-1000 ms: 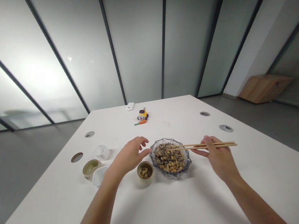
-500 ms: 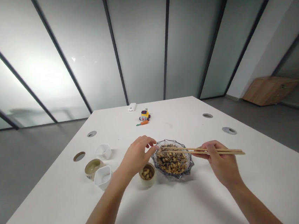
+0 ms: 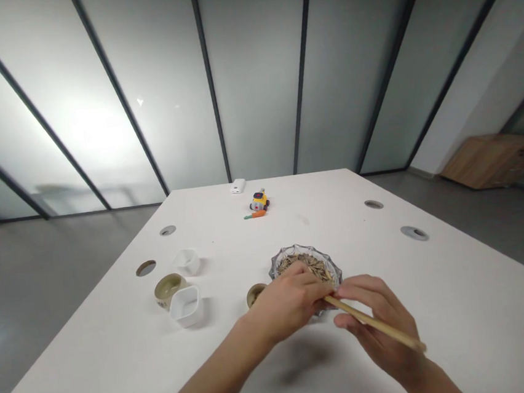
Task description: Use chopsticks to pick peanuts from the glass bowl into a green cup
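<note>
My left hand (image 3: 290, 294) reaches across the near side of a glass bowl (image 3: 275, 262), its fingers closed on the front end of a pair of wooden chopsticks (image 3: 381, 326). At the right, my right hand (image 3: 387, 317) is open, thumb and fingers apart, with the chopsticks running between them; its fingertips meet the left fingers. Striped sunflower seeds (image 3: 312, 261) show in the bowl behind the left hand, which hides much of the contents. Left of the bowl, a small cup (image 3: 255, 294) is partly covered by the left hand.
An olive cup (image 3: 164, 295) and two white containers (image 3: 187, 315) stand at the left. Farther back are a yellow toy car (image 3: 259, 200), an orange toy carrot (image 3: 258, 214) and a white device (image 3: 238, 186). The white table (image 3: 231, 360) has several cable holes.
My left hand has moved right, from the bowl's left rim onto the chopsticks. The right hand has come lower and loosened its fingers; the chopsticks have tilted, rear ends toward me.
</note>
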{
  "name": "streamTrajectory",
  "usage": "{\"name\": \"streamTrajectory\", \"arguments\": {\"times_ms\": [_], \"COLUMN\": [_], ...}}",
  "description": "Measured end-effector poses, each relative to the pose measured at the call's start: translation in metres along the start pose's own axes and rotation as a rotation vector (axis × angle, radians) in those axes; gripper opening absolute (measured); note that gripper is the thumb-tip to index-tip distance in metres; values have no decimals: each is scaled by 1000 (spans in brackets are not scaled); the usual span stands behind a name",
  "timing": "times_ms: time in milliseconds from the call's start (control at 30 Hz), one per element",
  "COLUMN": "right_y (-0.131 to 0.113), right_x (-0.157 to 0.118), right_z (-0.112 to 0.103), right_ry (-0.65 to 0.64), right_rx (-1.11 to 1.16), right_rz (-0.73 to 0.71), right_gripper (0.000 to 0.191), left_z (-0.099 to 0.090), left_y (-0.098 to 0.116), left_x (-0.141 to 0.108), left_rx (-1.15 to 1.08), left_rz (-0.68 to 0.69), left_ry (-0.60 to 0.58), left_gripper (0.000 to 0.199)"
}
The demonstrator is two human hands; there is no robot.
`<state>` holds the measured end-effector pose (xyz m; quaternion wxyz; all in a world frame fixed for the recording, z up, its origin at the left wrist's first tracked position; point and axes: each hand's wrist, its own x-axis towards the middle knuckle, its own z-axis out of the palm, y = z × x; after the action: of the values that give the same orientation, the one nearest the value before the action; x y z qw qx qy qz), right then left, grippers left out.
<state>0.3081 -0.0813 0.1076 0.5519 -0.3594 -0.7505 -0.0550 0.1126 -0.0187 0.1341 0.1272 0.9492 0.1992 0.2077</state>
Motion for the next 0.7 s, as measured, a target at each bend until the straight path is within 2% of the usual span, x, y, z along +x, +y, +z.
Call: {"name": "streamTrajectory", "arguments": {"times_ms": [67,133,267,333,433,567,633,700], "right_y": [4,6,3,0,-2,-1,2,6], "right_x": [2,3,-2,-3,-1,1,0,-2], "right_z": [-2,-4,-1,1,2,1,1,0], "right_ry": [44,0,-154,-181,-204,-191,-146,-100], "right_rx": [-43,-17,77,95,87,24,-22,-52], "right_rz": [0,-3,-24,-27,-38,-63,-65,-51], "right_gripper": [27,25,20,19,21,23,23,27], "left_z": [-2,-2,2,0,-5,-8,-7,-8], "left_y": [-2,-3,3,9,17,17,11,3], "left_x": [-1,-1,-1,-2,-2,-2,-3,-4], "left_rx": [-8,0,39,30,-23,13,53,41], "left_rz": [-32,-88,-178,-180,-156,-161,-171,-181], "left_ry": [66,97,36,21,51,19,-7,17], "left_gripper": [17,18,16,13,22,8,14,14]}}
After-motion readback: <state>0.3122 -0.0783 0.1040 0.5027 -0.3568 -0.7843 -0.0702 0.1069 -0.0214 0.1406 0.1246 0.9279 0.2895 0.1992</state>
